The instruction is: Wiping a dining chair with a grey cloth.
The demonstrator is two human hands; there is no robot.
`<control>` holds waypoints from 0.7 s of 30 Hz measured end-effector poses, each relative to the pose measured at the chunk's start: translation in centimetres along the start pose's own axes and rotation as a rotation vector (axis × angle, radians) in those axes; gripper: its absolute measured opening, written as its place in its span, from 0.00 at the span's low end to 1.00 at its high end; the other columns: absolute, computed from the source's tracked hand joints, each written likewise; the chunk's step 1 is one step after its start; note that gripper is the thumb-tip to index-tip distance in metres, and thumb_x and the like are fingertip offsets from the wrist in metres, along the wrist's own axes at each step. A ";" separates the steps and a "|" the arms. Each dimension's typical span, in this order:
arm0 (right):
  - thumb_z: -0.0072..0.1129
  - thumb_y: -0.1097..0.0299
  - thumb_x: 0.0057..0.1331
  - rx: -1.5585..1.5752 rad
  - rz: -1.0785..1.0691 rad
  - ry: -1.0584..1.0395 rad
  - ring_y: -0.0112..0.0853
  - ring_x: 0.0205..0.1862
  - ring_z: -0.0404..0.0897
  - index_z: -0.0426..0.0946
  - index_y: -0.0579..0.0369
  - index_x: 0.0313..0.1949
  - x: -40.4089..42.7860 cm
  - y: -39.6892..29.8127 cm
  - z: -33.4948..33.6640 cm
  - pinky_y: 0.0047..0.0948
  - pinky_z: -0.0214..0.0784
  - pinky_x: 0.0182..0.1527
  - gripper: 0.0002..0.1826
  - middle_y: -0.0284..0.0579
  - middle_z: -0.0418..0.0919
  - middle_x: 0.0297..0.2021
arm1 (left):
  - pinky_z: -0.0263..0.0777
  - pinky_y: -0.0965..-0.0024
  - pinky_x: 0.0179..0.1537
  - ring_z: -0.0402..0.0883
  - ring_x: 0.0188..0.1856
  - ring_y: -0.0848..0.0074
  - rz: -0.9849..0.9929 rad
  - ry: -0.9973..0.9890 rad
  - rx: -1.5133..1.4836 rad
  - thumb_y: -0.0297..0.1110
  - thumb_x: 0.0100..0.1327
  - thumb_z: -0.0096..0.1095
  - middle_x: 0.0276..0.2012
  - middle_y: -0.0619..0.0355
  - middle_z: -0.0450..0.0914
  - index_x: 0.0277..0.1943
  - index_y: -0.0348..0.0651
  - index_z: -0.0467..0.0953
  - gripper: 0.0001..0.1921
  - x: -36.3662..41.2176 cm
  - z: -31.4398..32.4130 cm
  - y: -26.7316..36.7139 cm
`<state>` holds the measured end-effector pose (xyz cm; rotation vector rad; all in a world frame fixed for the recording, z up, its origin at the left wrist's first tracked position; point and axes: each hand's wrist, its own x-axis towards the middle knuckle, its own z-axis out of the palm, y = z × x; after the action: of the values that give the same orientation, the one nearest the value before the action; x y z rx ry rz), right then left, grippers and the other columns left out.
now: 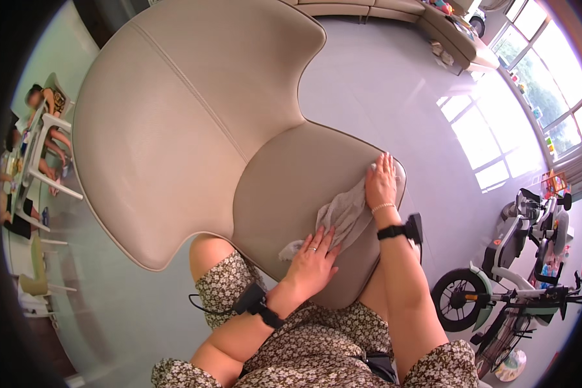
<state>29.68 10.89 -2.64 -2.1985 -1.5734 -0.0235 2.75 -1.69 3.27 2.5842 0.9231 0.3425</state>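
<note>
A beige leather-look armchair with a winged back [150, 131] and a rounded seat cushion [281, 179] stands before me. My right hand [382, 184] lies flat near the cushion's rounded front edge, pressing a crumpled light grey cloth [344, 213] under its palm and fingers. Part of the cloth shows beside the thumb. From there it stretches across the cushion towards my left hand [313, 264]. That hand rests palm down with its fingers spread, the fingertips on the cloth's lower part. A ring is on one of its fingers. Both wrists carry black strapped devices.
Right of the chair stands an electric bike [509, 271] on the grey floor [368, 72]. A beige sofa [393, 14] curves along the far side, near large windows [538, 82]. At far left, people sit at a table with white chairs [43, 140].
</note>
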 end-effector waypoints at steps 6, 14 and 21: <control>0.50 0.59 0.76 0.235 -0.521 -0.287 0.49 0.79 0.57 0.66 0.59 0.72 -0.4 -10.7 3.4 0.49 0.49 0.80 0.29 0.58 0.60 0.76 | 0.62 0.45 0.73 0.66 0.73 0.45 -0.033 -0.018 0.026 0.43 0.61 0.72 0.70 0.39 0.68 0.66 0.40 0.74 0.32 -0.1 0.6 0.3; 0.63 0.52 0.71 0.157 -0.441 -0.068 0.46 0.61 0.74 0.77 0.42 0.64 -5.8 -11.6 -3.8 0.49 0.71 0.58 0.25 0.47 0.74 0.60 | 0.64 0.44 0.72 0.73 0.66 0.47 -0.036 -0.001 -0.002 0.42 0.62 0.71 0.60 0.41 0.76 0.66 0.40 0.74 0.31 -0.7 0.4 -0.2; 0.59 0.55 0.74 0.626 0.068 -0.366 0.49 0.48 0.82 0.82 0.48 0.57 -7.2 -10.0 -5.9 0.43 0.75 0.53 0.18 0.52 0.82 0.43 | 0.71 0.47 0.63 0.76 0.58 0.48 -0.004 0.161 -0.078 0.33 0.59 0.72 0.54 0.44 0.76 0.65 0.40 0.73 0.30 -0.8 -0.3 -0.2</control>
<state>19.49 4.94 4.16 -1.8064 -1.4173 0.8194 1.97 -2.01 3.38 2.5121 0.9486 0.5817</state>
